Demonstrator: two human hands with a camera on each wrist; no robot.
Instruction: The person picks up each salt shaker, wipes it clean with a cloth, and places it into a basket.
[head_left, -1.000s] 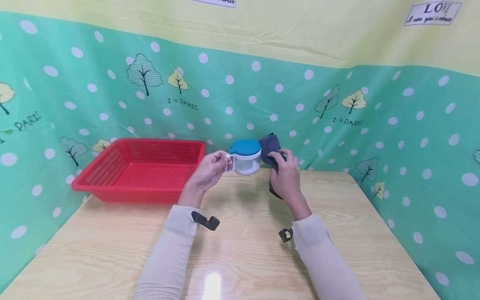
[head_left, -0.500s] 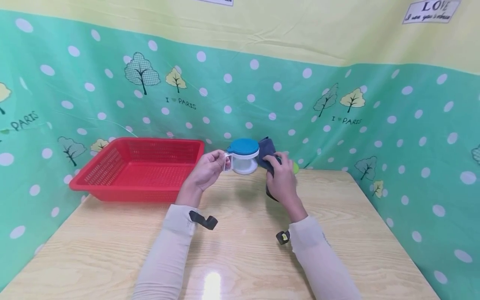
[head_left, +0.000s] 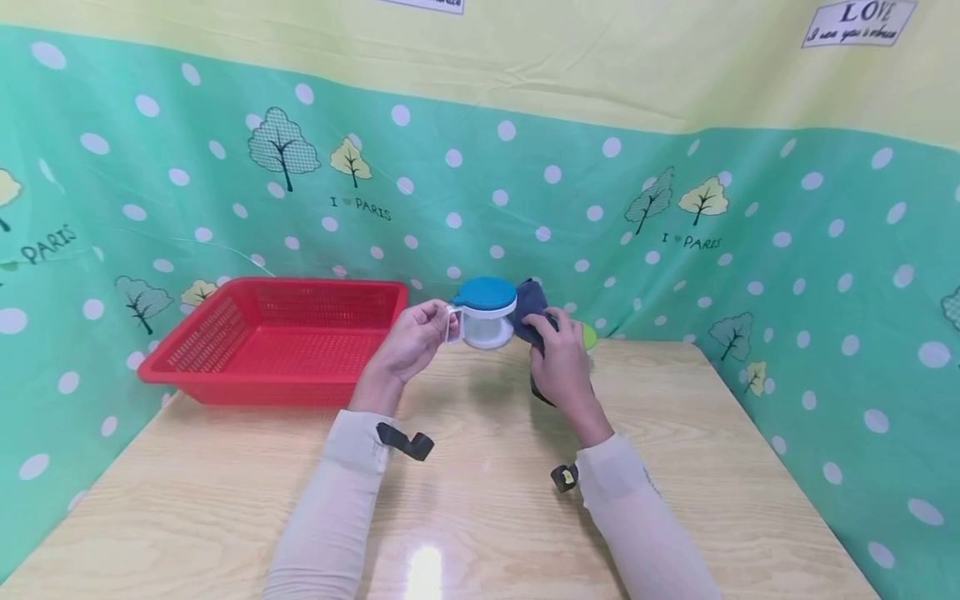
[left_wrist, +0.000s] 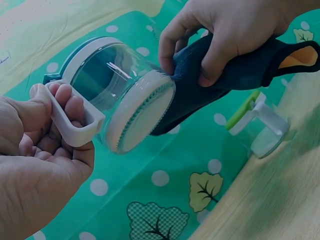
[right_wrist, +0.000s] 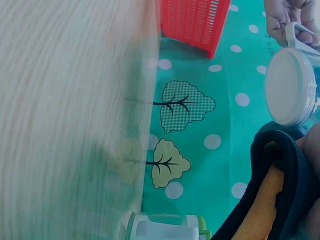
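Blue-lidded jar aloft, left hand gripping handle; right hand pinches dark cloth against its side. I'd press lightly, cloth flat, handle steady, lest jar twist.

There are two jars, two lids, one cloth, one basket, one table, two hands and two sleeves.

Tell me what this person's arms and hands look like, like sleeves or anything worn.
The left sleeve and right sleeve are long, plain and pale beige-grey. By the left cuff is a hooked black clip; by the right, a smaller black clip with a yellow mark. The left hand and right hand wear no gloves.
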